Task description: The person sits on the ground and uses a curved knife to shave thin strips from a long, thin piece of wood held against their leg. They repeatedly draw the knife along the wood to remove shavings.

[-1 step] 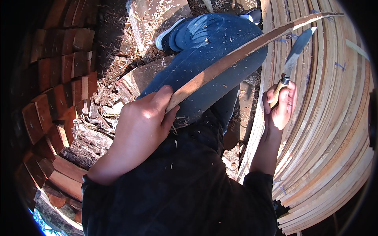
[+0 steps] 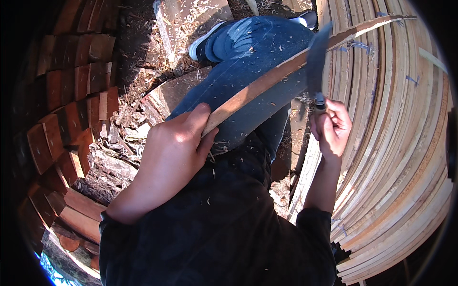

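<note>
My left hand (image 2: 174, 148) is closed round the near end of a long wooden strip (image 2: 257, 90). The strip runs up and to the right across my thigh in blue jeans (image 2: 243, 52), and its far end lies over the stacked boards. In my right hand (image 2: 334, 128) is a knife with a wooden handle and a broad blade (image 2: 317, 62), pointing away from me. The blade, a little blurred, crosses in front of the strip past my knee; I cannot tell whether it touches. My fingers cover most of the handle.
Long thin boards (image 2: 381, 157) are stacked along my right side, with bits of blue tie among them. To the left rises a pile of cut wood blocks (image 2: 71, 114). Wood shavings (image 2: 138, 90) and bark pieces litter the ground, and a shoe (image 2: 202, 43) shows beyond my leg.
My right hand has turned the knife to the left, bringing its blade from over the boards to across the strip. The left hand and the strip have stayed in place.
</note>
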Tool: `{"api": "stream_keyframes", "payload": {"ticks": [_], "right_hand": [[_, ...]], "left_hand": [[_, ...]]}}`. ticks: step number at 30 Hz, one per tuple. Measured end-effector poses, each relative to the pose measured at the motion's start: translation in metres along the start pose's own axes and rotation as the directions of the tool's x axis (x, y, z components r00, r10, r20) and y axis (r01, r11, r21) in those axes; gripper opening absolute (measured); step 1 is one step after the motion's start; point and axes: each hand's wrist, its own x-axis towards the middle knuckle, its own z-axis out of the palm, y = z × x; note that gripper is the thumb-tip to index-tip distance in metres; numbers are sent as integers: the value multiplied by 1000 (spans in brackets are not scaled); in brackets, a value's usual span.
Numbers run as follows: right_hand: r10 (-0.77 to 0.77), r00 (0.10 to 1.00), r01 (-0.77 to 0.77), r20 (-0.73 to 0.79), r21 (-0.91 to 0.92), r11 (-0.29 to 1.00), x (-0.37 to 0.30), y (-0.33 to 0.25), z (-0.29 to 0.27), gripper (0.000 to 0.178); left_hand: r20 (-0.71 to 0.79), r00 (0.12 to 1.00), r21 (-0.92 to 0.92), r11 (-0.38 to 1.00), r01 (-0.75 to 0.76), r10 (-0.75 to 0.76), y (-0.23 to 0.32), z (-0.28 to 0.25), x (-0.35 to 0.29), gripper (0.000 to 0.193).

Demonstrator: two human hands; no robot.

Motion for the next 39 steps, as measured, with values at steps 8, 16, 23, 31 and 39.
{"api": "stream_keyframes", "payload": {"ticks": [8, 16, 23, 31, 39], "right_hand": [[63, 997, -60, -53, 53, 997, -9, 3, 7, 32], [121, 989, -109, 83, -136, 985, -11, 1, 6, 40], [129, 992, -128, 15, -18, 992, -7, 3, 11, 38], [59, 998, -56, 36, -76, 995, -9, 4, 15, 36], [-54, 998, 54, -11, -36, 998, -5, 4, -2, 34]], "left_hand": [[-17, 1000, -5, 1000, -9, 9, -2, 0, -3, 23], [-19, 1000, -5, 1000, -7, 7, -3, 0, -1, 22], [-9, 1000, 12, 1000, 12, -12, -1, -1, -2, 22], [-26, 999, 12, 999, 40, -40, -1, 0, -1, 22], [-11, 1000, 24, 1000, 19, -19, -2, 0, -3, 21]]}}
